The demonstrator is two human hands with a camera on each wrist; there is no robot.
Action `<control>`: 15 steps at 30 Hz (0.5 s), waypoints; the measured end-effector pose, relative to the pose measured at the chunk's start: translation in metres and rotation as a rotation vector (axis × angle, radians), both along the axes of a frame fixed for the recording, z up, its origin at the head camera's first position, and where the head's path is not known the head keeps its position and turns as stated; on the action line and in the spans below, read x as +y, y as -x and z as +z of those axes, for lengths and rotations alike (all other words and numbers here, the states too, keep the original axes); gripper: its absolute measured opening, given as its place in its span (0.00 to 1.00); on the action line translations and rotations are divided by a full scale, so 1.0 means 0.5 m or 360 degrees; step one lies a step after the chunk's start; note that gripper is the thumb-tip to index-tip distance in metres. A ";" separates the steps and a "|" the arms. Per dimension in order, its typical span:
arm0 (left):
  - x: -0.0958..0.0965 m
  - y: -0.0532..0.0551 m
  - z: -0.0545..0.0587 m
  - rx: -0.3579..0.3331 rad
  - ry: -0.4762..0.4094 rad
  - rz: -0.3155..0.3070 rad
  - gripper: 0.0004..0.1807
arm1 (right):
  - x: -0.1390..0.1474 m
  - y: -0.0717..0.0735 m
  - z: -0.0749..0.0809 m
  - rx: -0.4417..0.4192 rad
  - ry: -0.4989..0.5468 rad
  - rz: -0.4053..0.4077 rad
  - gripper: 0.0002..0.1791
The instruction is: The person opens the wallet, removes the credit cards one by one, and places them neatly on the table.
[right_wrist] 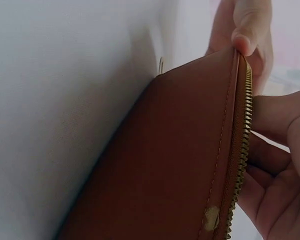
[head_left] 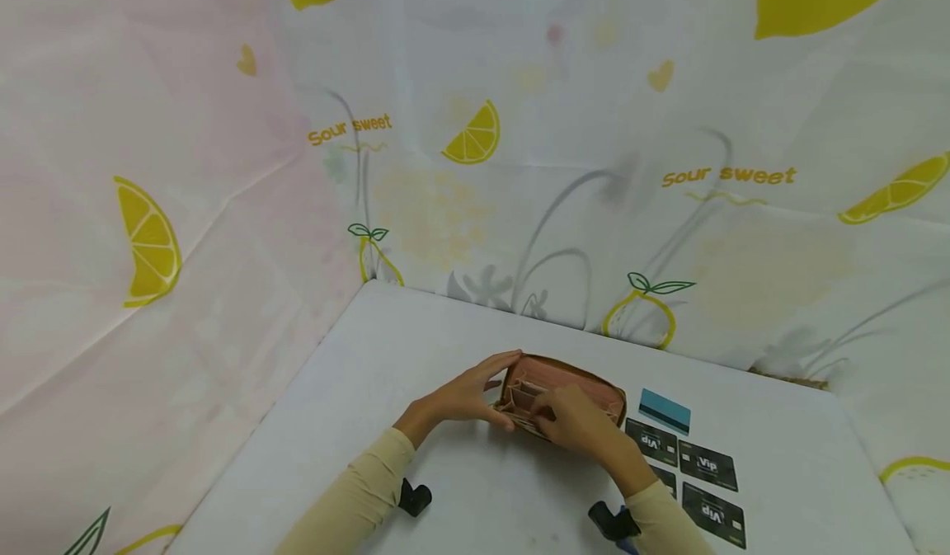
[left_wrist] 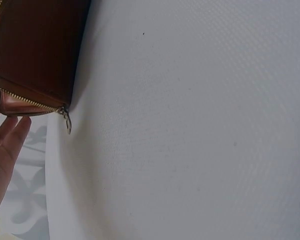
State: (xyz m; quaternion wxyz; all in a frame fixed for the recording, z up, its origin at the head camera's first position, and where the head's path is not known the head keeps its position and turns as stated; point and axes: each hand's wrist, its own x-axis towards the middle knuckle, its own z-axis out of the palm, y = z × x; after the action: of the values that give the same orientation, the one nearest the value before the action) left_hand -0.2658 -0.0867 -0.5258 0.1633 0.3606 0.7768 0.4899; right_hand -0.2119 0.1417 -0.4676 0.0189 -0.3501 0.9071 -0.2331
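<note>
A brown zip-around wallet (head_left: 567, 373) stands unzipped on the white table, its pinkish lining and inner slots facing up. My left hand (head_left: 469, 392) holds its left end, thumb at the near edge and fingers at the far side. In the right wrist view, the left thumb (right_wrist: 244, 44) presses the corner beside the brass zipper (right_wrist: 244, 135). My right hand (head_left: 575, 419) reaches into the opening with bent fingers. Its fingertips are hidden behind the wallet's edge, so anything between them is not visible. The zip pull (left_wrist: 67, 121) hangs at one corner in the left wrist view.
Right of the wallet lie a blue card (head_left: 665, 411) with a dark stripe and several black VIP cards (head_left: 708, 465). The right forearm partly covers one of them. Behind the white table (head_left: 460, 497) hangs a lemon-print cloth (head_left: 564, 233). Dark wrist straps show on both arms.
</note>
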 end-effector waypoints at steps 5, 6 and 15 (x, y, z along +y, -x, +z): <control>0.001 0.000 0.001 0.0011 0.0011 -0.0007 0.62 | 0.001 0.004 -0.006 0.0018 0.0013 0.0012 0.03; 0.002 0.001 0.000 0.0014 0.0017 -0.0006 0.62 | 0.001 0.004 -0.006 0.0024 0.0018 0.0012 0.03; 0.000 0.001 0.004 0.0029 -0.0007 -0.0022 0.63 | -0.010 0.005 -0.001 0.0164 -0.0049 0.0057 0.10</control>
State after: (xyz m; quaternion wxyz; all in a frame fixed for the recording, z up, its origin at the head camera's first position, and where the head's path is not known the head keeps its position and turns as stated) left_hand -0.2664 -0.0865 -0.5240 0.1588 0.3707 0.7746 0.4871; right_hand -0.2145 0.1369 -0.4682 -0.0184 -0.3775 0.9039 -0.2004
